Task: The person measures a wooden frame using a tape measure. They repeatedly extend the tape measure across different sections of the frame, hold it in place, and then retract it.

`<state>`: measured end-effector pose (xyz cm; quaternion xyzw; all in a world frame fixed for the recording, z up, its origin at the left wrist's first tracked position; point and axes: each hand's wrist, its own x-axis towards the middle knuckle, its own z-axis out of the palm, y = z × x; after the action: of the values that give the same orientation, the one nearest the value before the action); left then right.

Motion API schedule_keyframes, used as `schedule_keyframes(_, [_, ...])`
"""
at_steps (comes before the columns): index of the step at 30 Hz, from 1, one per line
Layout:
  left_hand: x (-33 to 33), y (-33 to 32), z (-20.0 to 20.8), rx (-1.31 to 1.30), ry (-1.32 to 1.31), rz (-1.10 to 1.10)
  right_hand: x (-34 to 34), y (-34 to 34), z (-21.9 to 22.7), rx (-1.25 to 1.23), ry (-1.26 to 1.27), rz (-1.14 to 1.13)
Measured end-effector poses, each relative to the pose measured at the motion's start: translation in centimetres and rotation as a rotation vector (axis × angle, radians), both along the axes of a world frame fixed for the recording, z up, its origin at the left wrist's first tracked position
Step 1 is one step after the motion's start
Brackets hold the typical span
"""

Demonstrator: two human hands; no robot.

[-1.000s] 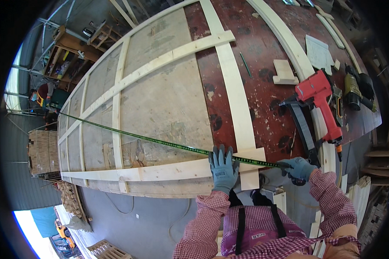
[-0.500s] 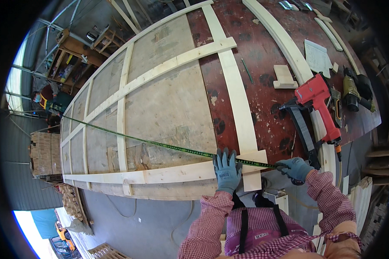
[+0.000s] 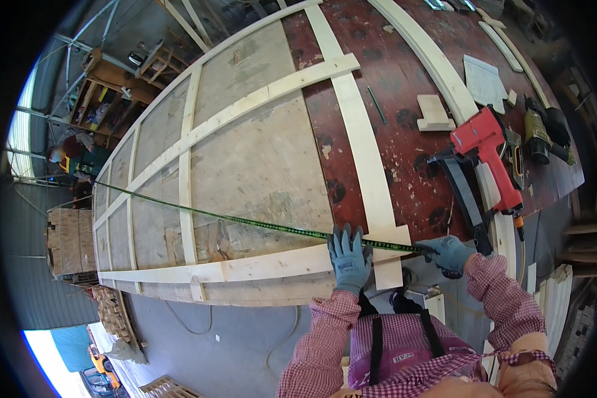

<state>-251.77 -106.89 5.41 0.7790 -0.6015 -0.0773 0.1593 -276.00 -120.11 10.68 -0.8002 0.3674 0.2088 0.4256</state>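
One tape measure, apparently mid-measurement. Left hand lies open across it, right hand grips it; reading likely needs tautness.

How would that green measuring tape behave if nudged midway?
The green measuring tape would probably flex, being long and thin. Its narrow strip suggests little weight. Near the left hand it may shift less, since that gloved hand lies across it.

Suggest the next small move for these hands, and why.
Perhaps read the green measuring tape where it crosses the corner overlap before either hand shifts: the tape slants across the wooden frame, the left hand lies flat over it, and the right hand grips its near end.
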Motion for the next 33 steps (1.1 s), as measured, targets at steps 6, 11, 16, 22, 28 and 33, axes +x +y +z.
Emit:
schedule_keyframes(6, [-0.3,0.1,-0.9,-0.063,0.032,-0.003,0.0,0.2,0.4,0.021,0.058,-0.027])
schedule_keyframes(11, [-0.2,-0.3,-1.2,-0.083,-0.014,-0.004,-0.2,-0.3,-0.3,0.109,0.03,-0.134])
schedule_keyframes(16, [0.0,-0.1,-1.5,-0.082,0.005,-0.013,-0.4,0.0,-0.9,0.082,0.054,-0.111])
schedule_keyframes(22, [0.2,0.1,-1.8,-0.083,0.007,-0.007,-0.1,0.3,-0.8,0.134,0.068,-0.147])
schedule_keyframes(28, [0.3,0.1,-2.2,-0.113,0.009,-0.007,-0.2,0.3,-0.8,0.141,0.085,-0.161])
schedule_keyframes(33, [0.4,0.1,-2.5,-0.137,-0.001,-0.025,-1.0,0.0,-2.5,0.187,0.023,-0.197])
